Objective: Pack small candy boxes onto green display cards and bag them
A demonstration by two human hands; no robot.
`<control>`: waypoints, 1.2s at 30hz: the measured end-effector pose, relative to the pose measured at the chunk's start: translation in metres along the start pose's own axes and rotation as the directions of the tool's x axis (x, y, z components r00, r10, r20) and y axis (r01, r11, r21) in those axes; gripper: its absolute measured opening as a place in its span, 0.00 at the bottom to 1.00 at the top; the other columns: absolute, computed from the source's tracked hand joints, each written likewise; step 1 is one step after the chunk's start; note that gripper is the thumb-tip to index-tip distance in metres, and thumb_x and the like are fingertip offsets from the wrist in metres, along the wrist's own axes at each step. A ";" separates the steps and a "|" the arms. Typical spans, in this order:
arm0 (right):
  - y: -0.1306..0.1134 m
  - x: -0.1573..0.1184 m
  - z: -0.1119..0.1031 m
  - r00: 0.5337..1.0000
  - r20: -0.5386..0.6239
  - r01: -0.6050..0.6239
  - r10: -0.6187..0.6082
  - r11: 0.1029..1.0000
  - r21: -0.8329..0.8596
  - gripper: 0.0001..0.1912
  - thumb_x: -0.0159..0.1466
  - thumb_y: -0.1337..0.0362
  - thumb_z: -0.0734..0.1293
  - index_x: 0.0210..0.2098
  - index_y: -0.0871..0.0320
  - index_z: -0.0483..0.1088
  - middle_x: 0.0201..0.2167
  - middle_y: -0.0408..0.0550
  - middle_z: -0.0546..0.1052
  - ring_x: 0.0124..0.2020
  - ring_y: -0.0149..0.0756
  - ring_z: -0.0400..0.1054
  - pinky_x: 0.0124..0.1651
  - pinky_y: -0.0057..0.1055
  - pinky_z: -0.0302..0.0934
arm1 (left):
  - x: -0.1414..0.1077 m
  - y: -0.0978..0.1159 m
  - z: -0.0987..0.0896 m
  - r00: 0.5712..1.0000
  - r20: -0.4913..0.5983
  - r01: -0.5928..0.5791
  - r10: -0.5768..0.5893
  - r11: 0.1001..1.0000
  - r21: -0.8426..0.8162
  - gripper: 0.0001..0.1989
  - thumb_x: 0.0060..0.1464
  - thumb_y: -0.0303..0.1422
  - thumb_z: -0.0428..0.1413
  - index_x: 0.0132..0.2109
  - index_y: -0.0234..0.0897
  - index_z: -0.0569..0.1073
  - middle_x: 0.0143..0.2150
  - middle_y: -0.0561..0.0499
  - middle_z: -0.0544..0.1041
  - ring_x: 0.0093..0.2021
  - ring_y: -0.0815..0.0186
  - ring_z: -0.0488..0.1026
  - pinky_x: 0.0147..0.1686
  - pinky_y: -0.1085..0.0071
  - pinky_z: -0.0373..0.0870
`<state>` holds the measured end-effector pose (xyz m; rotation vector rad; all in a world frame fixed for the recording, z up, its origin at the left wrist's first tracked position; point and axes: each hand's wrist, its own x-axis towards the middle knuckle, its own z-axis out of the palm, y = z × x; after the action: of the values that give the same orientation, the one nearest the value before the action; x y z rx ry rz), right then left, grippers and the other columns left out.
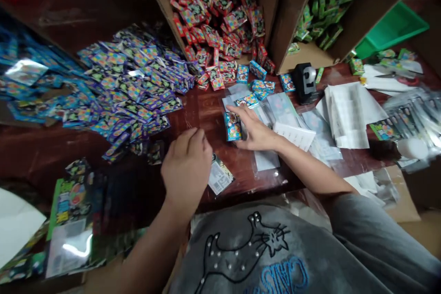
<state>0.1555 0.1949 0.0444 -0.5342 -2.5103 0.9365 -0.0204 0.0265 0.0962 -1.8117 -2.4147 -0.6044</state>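
Observation:
My right hand (257, 131) reaches over the table with its thumb and fingers closed about a small blue printed box (233, 127). Another blue box (247, 100) lies just beyond its fingers, over clear plastic sleeves (265, 161). Nearer the left, my left hand (188, 165) is closed, its fingers curled under and away from view; whatever it may hold is hidden. Beside that hand lies a printed card or flat packet (219, 175) with a white label.
Purple packets (138, 78) heap up at the left. Cardboard compartments hold red boxes (220, 23) and green boxes (324, 14). A black tape dispenser (305, 82), white papers (346, 115) and a green tray (396, 30) are at the right. Printed bags (70, 220) lie at lower left.

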 end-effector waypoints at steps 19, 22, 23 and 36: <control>0.029 0.012 0.039 0.943 -0.280 -0.146 0.180 0.980 0.139 0.35 0.64 0.55 0.75 0.64 0.61 0.61 0.73 0.72 0.62 0.81 0.57 0.51 0.77 0.60 0.58 | 0.051 -0.035 0.078 0.852 0.521 0.106 0.056 0.955 -0.275 0.62 0.51 0.49 0.73 0.81 0.42 0.47 0.74 0.29 0.66 0.56 0.45 0.83 0.58 0.49 0.80; 0.024 0.023 0.051 0.987 -0.051 -0.150 0.154 0.985 0.083 0.46 0.62 0.51 0.78 0.71 0.63 0.59 0.76 0.72 0.62 0.81 0.59 0.52 0.80 0.61 0.54 | 0.049 -0.054 0.065 0.901 0.403 -0.086 0.161 0.976 -0.198 0.71 0.46 0.49 0.76 0.83 0.42 0.41 0.81 0.27 0.55 0.72 0.34 0.70 0.67 0.40 0.72; 0.022 0.024 0.049 0.991 0.022 -0.136 0.135 0.990 0.040 0.51 0.60 0.48 0.79 0.74 0.60 0.58 0.77 0.70 0.61 0.81 0.60 0.52 0.82 0.62 0.50 | 0.050 -0.060 0.063 0.889 0.396 -0.173 0.228 0.970 -0.169 0.72 0.44 0.47 0.77 0.83 0.43 0.40 0.82 0.28 0.53 0.76 0.30 0.63 0.70 0.36 0.68; 0.172 0.038 -0.201 0.686 -0.698 -0.594 0.208 0.713 -0.372 0.15 0.72 0.64 0.62 0.57 0.60 0.68 0.56 0.63 0.73 0.61 0.55 0.67 0.68 0.59 0.62 | 0.231 -0.046 0.098 0.891 0.220 -0.437 0.396 0.880 0.185 0.37 0.68 0.44 0.53 0.76 0.25 0.60 0.72 0.21 0.68 0.72 0.28 0.64 0.63 0.36 0.66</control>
<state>0.2589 0.4396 0.0757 -1.4195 -2.0168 0.0170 -0.1164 0.2596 0.0584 -2.2569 -1.9709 -0.1208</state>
